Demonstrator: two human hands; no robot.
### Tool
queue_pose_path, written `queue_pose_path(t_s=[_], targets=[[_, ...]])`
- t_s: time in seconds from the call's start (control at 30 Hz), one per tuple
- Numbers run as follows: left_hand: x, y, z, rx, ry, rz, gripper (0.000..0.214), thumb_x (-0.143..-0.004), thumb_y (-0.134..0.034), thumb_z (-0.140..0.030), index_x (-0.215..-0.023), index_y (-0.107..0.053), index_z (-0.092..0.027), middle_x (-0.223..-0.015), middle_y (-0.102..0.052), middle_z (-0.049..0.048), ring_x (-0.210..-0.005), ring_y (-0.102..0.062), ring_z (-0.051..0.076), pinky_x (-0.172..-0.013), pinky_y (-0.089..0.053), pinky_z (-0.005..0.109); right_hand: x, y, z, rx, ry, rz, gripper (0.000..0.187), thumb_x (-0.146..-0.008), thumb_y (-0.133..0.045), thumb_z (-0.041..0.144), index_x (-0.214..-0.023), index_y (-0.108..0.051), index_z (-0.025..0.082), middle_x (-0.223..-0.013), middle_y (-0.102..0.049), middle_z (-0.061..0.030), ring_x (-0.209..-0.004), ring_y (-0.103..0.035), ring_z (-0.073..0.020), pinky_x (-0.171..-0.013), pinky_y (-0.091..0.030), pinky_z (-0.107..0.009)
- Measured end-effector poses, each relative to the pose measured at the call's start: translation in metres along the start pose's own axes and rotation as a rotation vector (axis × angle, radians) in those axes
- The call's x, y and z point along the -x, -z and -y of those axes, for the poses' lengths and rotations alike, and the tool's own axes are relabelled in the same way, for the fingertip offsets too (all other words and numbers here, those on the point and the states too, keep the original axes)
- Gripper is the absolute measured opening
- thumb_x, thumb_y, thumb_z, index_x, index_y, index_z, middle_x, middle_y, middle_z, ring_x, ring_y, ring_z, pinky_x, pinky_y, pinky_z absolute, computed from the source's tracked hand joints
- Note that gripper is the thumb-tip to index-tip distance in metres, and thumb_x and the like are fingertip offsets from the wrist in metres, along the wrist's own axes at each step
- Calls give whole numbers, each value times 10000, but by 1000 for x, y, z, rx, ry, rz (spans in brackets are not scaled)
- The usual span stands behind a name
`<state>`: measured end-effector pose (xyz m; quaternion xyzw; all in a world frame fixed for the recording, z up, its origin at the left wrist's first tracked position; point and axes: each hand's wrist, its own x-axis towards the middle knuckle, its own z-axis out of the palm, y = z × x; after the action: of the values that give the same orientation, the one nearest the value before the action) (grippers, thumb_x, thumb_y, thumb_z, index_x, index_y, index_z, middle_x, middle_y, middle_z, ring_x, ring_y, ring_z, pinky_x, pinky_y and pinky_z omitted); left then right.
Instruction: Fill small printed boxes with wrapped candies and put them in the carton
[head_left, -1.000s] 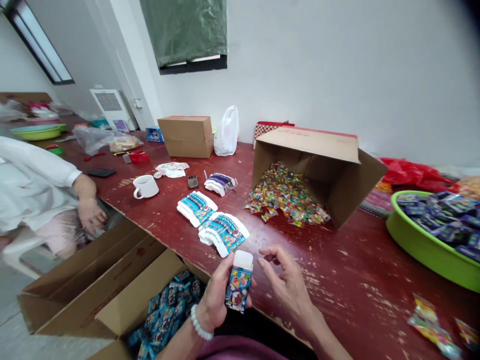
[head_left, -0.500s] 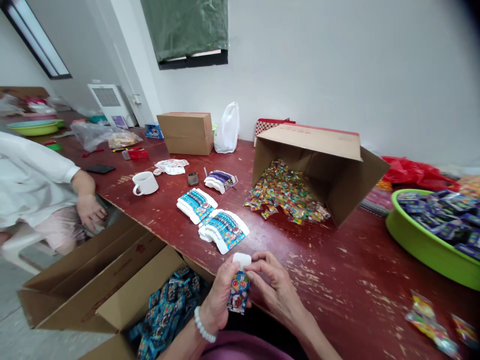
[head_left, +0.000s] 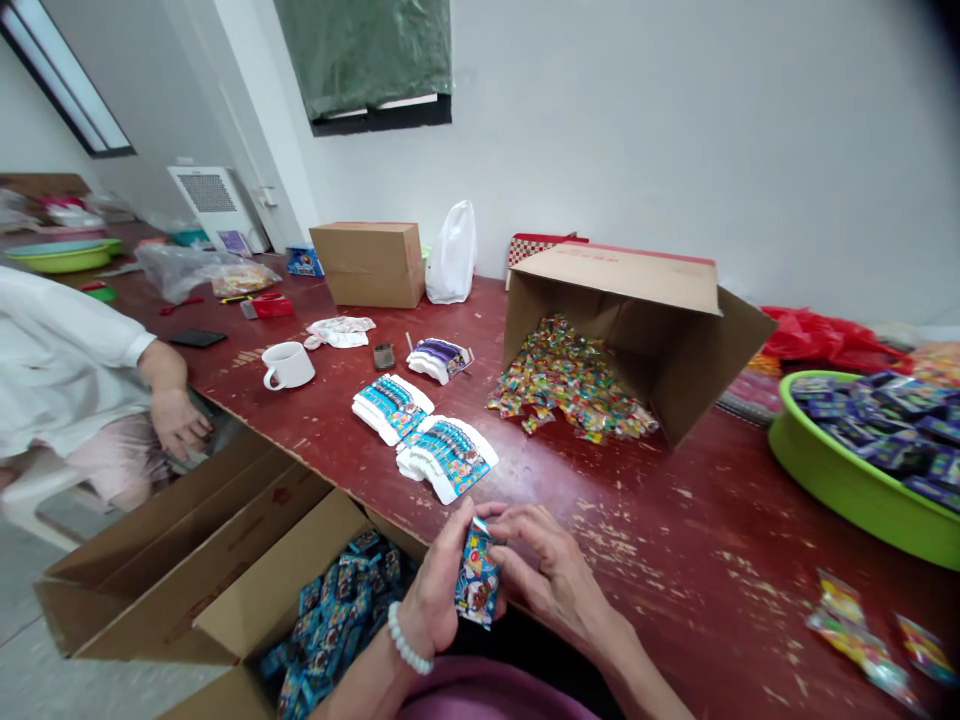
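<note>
Between my two hands, just off the table's front edge, is a small blue printed candy box (head_left: 477, 578). My left hand (head_left: 437, 590), with a beaded bracelet at the wrist, is closed around its left side. The fingers of my right hand (head_left: 541, 562) are bent against its upper right side and top. Beyond my hands lie two fanned stacks of flat blue boxes, a nearer stack (head_left: 450, 458) and a farther stack (head_left: 392, 407). Below and left, an open carton (head_left: 277, 590) holds many filled blue boxes (head_left: 341, 620).
A tipped cardboard box (head_left: 694, 350) spills wrapped candies (head_left: 570, 385) onto the red table (head_left: 637, 520). At right stand a green basin (head_left: 840, 495) of purple packs and loose candy packets (head_left: 855, 635). A white mug (head_left: 289, 366) and a seated co-worker's hand (head_left: 178, 422) are on the left.
The white flap that stood up at the top of the candy box is now folded down. My right fingers have moved over the top, and the view has shifted slightly.
</note>
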<state>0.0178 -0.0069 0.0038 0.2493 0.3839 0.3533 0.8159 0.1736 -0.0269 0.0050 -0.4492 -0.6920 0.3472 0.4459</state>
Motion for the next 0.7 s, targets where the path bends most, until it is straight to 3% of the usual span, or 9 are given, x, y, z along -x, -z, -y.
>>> queue_pose_path(t_s=[0.13, 0.23, 0.43, 0.53, 0.6, 0.7], targets=[[0, 4, 6, -116, -76, -7, 483, -888, -516, -470, -1276, -573, -187, -949, -713, 78, -477, -605, 126, -407, -477, 228, 1, -6, -6, -172, -206, -52, 110, -863, -641, 292, -852, -690, 193, -833, -696, -35, -736, -631, -171, -667, -486, -275], [2, 3, 8, -208, -145, -24, 480, -889, -516, -465, -1264, -591, -176, -971, -712, 82, -504, -612, 131, -421, -486, 229, -1, -14, -13, -388, -332, -62, 152, -787, -727, 293, -867, -675, 175, -829, -719, -36, -688, -644, -164, -625, -505, -267], [5, -4, 4, -81, -22, 22, 611, -894, -439, -579, -1328, -559, -166, -817, -726, 94, -474, -603, 146, -437, -475, 241, -8, -11, 3, -695, -415, -84, 208, -697, -802, 318, -713, -670, 158, -979, -727, -70, -677, -673, -163, -548, -532, -256], [5, -5, 5, -125, -49, 28, 627, -882, -467, -589, -1337, -558, -166, -819, -731, 99, -500, -615, 159, -440, -468, 239, -10, -10, 9, -835, -504, -75, 251, -650, -826, 346, -672, -649, 168, -863, -712, -35, -559, -634, -146, -452, -508, -253], [6, -5, 5, -183, -69, 11, 593, -879, -499, -559, -1319, -581, -169, -840, -737, 96, -504, -616, 157, -439, -459, 236, -9, -10, 9, -861, -532, -74, 282, -626, -836, 362, -654, -633, 169, -794, -695, -21, -526, -610, -139, -427, -485, -245], [8, -3, 4, -223, -82, -9, 530, -867, -541, -494, -1277, -622, -168, -880, -743, 88, -489, -604, 148, -437, -448, 240, -6, -10, 4, -675, -446, -100, 265, -668, -814, 368, -655, -649, 161, -795, -686, -26, -532, -582, -116, -429, -434, -210]])
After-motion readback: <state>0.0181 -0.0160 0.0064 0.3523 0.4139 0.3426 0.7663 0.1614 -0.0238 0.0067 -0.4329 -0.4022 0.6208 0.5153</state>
